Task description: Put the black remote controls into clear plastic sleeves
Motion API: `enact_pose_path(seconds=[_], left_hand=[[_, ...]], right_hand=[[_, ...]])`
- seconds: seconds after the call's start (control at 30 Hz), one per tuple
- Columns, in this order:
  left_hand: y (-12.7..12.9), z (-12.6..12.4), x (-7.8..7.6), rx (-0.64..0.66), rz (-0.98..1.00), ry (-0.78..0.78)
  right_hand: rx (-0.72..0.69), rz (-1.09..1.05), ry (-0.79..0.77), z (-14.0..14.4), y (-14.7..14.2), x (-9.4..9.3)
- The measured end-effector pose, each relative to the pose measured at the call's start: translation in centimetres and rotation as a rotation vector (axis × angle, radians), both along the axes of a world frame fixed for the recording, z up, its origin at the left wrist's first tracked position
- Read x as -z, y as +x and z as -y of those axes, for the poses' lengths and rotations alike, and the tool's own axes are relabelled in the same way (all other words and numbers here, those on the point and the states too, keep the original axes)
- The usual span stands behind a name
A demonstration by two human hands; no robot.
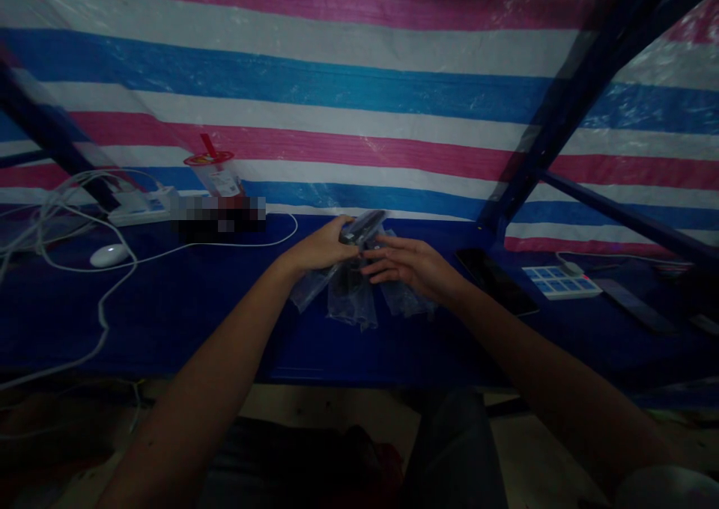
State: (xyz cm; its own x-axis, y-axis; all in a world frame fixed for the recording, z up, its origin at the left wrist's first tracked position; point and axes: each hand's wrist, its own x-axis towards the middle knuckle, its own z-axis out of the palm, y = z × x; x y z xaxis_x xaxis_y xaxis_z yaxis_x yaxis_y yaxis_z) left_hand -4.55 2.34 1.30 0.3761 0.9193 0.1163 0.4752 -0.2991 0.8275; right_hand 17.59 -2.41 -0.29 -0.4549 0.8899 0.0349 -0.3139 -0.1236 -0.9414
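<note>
Both my hands meet over the middle of the blue table (185,307). My left hand (320,248) grips a small dark object wrapped in a clear plastic bag (364,228) at its top. My right hand (407,266) touches the same bundle from the right, fingers stretched toward the left hand. Several more clear plastic bags (353,299) hang or lie beneath the hands on the table. The light is dim, so what is inside the bags is hard to make out.
A white mouse (109,254), white cables (67,217), a power strip (140,203) and a clear cup with a red lid (216,172) lie at the left. A dark phone (497,281) and another power strip (562,281) lie at the right. A striped tarp (359,105) hangs behind, with a dark frame post (562,112).
</note>
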Motion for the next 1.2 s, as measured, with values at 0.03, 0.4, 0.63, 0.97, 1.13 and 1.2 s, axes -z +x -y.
enact_pose_path(seconds=[0.03, 0.4, 0.63, 0.97, 1.13, 1.2], left_hand=[[-0.7, -0.3, 0.1, -0.101, -0.112, 0.090], [-4.4, 0.1, 1.3, -0.492, -0.905, 0.131], [-3.3, 0.1, 1.0, -0.485, -0.885, 0.308], [1.5, -1.4, 2.3, -0.074, -0.739, 0.397], [1.9, -2.6, 2.1, -0.056, -0.805, 0.331], [1.9, -2.6, 2.1, -0.059, -0.807, 0.323]], right_hand=[[0.083, 0.029, 0.024, -0.5, 0.2, 0.3], [0.465, 0.271, 0.397, -2.4, 0.6, 2.5], [0.542, 0.362, 0.506, -2.5, 0.6, 3.1], [0.611, 0.400, 0.504, -2.5, 0.6, 3.0], [0.612, 0.420, 0.511, -2.5, 0.6, 3.1], [0.615, 0.431, 0.512, -2.4, 0.5, 3.1]])
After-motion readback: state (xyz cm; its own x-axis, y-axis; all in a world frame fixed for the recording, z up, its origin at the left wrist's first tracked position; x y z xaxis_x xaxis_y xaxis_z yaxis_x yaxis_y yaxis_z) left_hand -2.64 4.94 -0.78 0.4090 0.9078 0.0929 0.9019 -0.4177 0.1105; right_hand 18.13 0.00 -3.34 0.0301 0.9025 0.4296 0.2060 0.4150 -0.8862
